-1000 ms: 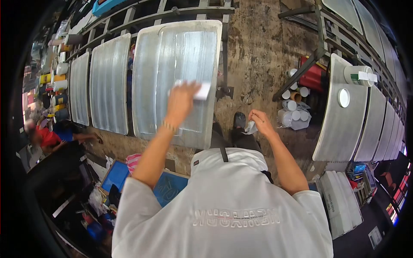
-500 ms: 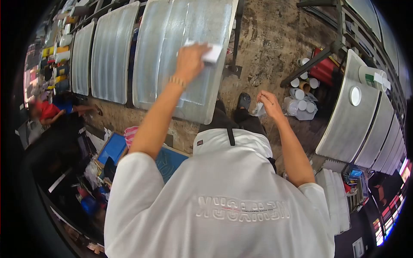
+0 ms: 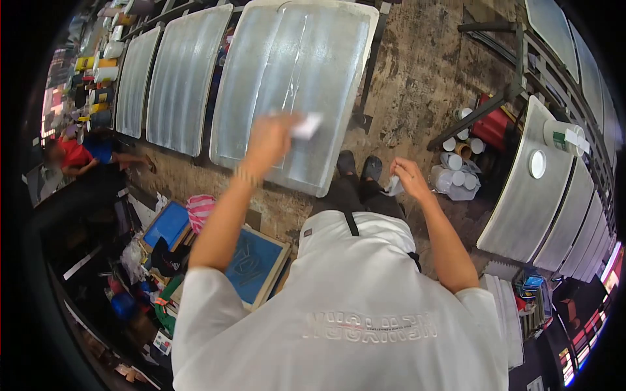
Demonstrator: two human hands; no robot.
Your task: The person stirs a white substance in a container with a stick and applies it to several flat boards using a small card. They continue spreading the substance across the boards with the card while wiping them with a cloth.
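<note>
My left hand [image 3: 268,140], blurred by motion, is closed on a white flat rectangular piece [image 3: 308,126] over the nearest grey panel [image 3: 326,58]. Whether the piece touches the panel is hard to tell. Shiny, wet-looking streaks run lengthwise along that panel's surface. On the right, my right hand [image 3: 409,177] hangs beside my leg, its fingers pinching a small crumpled whitish wad [image 3: 395,186], perhaps cloth or plastic.
More streaked panels [image 3: 182,78] stand in a row to the left. At right, another panel [image 3: 521,189] bears a white lid [image 3: 537,163] and a tub [image 3: 565,137]. Bagged containers [image 3: 456,179] sit on the floor. Lower left are blue-meshed frames [image 3: 251,264]; a person in red [image 3: 75,155] is beyond.
My left hand has moved down and left relative to the panel, carrying the white piece toward me. My right hand still pinches the wad. The view has shifted slightly.
</note>
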